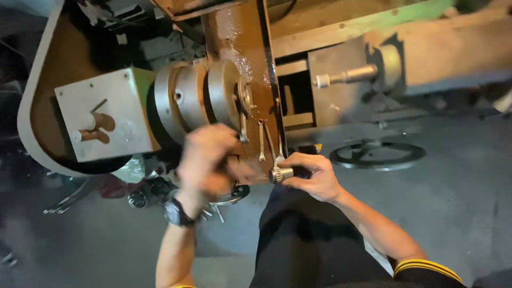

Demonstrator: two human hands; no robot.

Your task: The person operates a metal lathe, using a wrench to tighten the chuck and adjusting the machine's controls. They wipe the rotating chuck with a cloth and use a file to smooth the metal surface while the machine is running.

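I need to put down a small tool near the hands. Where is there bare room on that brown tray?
Little on the brown tray: its lower end is crowded with the wrenches, the left hand and the right hand holding a knurled metal part. The strip above the chuck, toward the top, looks bare. The grey floor beside the handwheel is open.

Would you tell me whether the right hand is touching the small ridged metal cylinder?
Touching: the head view shows the right hand with fingers wrapped around the ridged metal cylinder.
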